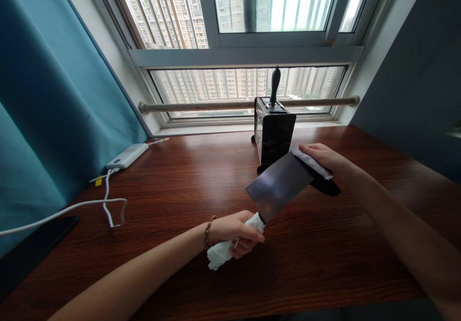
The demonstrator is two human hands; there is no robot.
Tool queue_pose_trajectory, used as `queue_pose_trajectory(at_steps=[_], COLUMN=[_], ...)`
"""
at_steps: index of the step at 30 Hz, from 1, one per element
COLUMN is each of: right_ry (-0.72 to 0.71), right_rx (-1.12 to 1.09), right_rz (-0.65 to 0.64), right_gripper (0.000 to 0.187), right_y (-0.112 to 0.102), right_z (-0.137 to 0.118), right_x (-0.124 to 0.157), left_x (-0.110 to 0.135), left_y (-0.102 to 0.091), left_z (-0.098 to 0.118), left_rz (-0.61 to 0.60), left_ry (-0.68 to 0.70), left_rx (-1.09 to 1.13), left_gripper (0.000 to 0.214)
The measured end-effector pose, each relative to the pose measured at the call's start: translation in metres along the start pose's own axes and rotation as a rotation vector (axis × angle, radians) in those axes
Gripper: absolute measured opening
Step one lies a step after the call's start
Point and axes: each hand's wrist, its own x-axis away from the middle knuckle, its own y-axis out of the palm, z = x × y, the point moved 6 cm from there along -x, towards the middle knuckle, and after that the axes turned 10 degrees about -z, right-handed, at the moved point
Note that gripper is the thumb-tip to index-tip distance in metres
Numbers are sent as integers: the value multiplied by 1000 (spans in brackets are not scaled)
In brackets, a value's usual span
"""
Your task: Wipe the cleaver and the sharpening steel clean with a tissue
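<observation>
A cleaver with a broad grey blade (279, 186) is held slanted above the wooden desk (180, 177). My right hand (322, 157) grips its upper end, where a white cloth (312, 163) lies between my fingers and the metal. The black handle (327, 187) sticks out below that hand. My left hand (236, 232) is closed on a crumpled white tissue (223, 251), pinched against the blade's lower corner. Behind the cleaver stands a black knife block (273, 136) with one dark-handled knife (275, 83) upright in it.
A white power bank (127, 156) lies at the back left, and its white cable (108, 203) loops over the desk. A black flat device (36, 246) sits at the left edge. A blue curtain (54, 95) hangs on the left, and a window rail (216, 105) runs behind.
</observation>
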Motion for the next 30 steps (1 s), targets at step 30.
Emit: queue_pose_trajectory(at_steps=[30], right_ry=[131], right_rx=[514], right_rz=[1], right_gripper=[60], right_y=[1], right_z=[48], right_x=[-28], left_x=[1], left_y=[-3], left_z=[0], left_rz=[-207], left_ry=[-83], left_rx=[270], left_gripper=[24])
